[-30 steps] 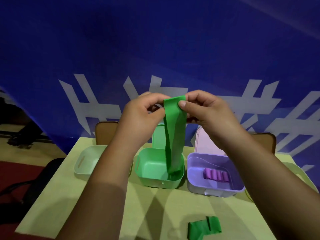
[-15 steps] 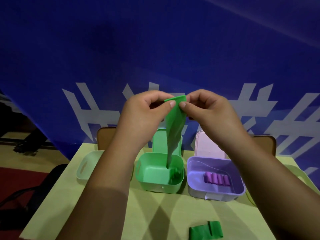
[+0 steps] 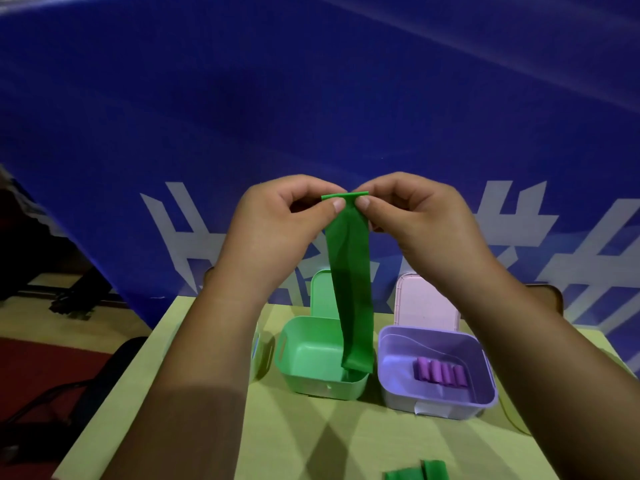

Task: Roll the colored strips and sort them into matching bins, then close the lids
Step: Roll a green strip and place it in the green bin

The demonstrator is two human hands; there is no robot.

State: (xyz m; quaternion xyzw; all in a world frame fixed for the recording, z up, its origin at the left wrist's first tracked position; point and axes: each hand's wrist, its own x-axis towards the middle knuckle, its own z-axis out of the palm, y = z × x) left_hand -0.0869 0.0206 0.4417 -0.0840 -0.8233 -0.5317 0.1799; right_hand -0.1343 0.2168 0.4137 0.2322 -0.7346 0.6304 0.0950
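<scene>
A long green strip hangs straight down in front of me, its lower end dangling over the open green bin. My left hand and my right hand both pinch the strip's top edge, thumbs facing me and fingertips almost touching. The top edge is folded over into a narrow lip. To the right, the open purple bin holds several purple rolls. Behind the bins stand a green lid and a pink lid.
Another folded green strip lies at the table's front edge. A pale bin is mostly hidden behind my left forearm. The yellow-green table stands against a blue backdrop. A dark chair sits on the floor to the left.
The strip has turned flat towards me and hangs longer over the green bin. Both thumbs have closed in at its top edge, which now shows a small fold.
</scene>
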